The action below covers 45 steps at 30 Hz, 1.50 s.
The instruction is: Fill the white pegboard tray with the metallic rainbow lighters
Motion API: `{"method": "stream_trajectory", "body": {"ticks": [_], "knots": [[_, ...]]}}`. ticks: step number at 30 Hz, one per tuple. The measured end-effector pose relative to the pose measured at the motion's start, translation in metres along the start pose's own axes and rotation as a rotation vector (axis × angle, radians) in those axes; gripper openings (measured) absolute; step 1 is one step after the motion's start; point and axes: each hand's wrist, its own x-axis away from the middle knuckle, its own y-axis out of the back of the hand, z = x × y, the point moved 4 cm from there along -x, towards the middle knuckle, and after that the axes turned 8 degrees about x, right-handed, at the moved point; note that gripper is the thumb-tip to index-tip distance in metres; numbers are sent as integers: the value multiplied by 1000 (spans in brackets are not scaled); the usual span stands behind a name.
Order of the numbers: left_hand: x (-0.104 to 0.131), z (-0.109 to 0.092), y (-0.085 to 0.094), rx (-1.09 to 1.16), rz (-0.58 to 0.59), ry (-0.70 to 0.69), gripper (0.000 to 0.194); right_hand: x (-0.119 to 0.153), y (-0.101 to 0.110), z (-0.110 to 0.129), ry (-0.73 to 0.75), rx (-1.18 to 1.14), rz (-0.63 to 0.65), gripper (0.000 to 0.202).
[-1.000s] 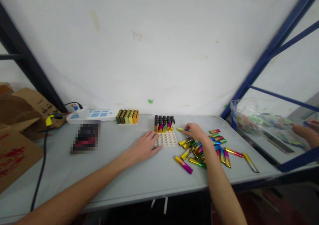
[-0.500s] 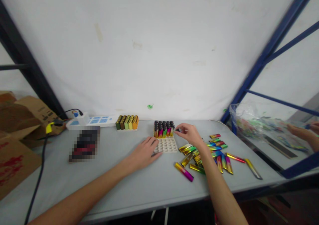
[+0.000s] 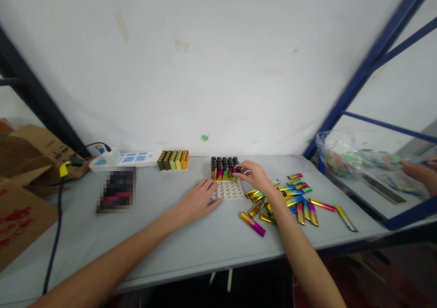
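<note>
1. On the pale grey worktable [image 3: 205,244], toward its far middle: a white plastic tray with round sockets [image 3: 229,190], far rows filled with upright iridescent metallic sticks with black caps [image 3: 223,168], near rows bare.
2. Right hand [image 3: 254,177] at the tray's far right corner, fingertips pinched on a dark-capped stick [image 3: 238,170] held just at the end of the filled rows; long axis of that stick hard to read, apparently closer to upright than flat.
3. Left hand [image 3: 198,201] lying flat and relaxed on the table, fingers spread, fingertips touching the tray's near left edge; nothing gripped.
4. Key relation: open sockets lying just toward the wearer and slightly left of the pinched stick, directly below the right fingertips; right hand plainly the nearer one to them, left hand only bracing the tray.
5. Right of the tray, under and beyond the right forearm: a loose heap of flat-lying rainbow-foil sticks [image 3: 297,199], long axes pointing every way, one magenta-and-gold stick [image 3: 251,224] lying apart at the near left.
6. Farther left along the wall: a small block of green, yellow and orange sticks [image 3: 173,159], a white power strip [image 3: 119,158], brown cardboard boxes [image 3: 23,171].
7. At the far right edge, past the blue frame: another person's hand [image 3: 418,174].
</note>
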Motion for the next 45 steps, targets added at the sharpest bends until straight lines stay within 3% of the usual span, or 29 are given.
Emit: {"method": "stream_trajectory", "body": {"ticks": [7, 16, 24, 32, 35, 41, 45], "knots": [[0, -1, 1, 3, 10, 13, 36, 0, -11, -1, -85, -76, -51, 38], [0, 0, -1, -4, 1, 2, 37, -3, -14, -1, -68, 87, -96, 26], [0, 0, -1, 14, -10, -2, 35, -2, -8, 8, 37, 148, 6, 15], [0, -1, 1, -17, 22, 14, 34, 0, -5, 9, -6, 180, 129, 30], [-1, -2, 1, -26, 22, 11, 34, 2, 2, 9, -38, 134, 95, 34], [0, -2, 1, -51, 35, 11, 34, 7, 37, 1, -154, 225, -119, 38], [1, 0, -1, -43, 36, 10, 36, 13, 46, -18, -298, 386, 26, 27]]}}
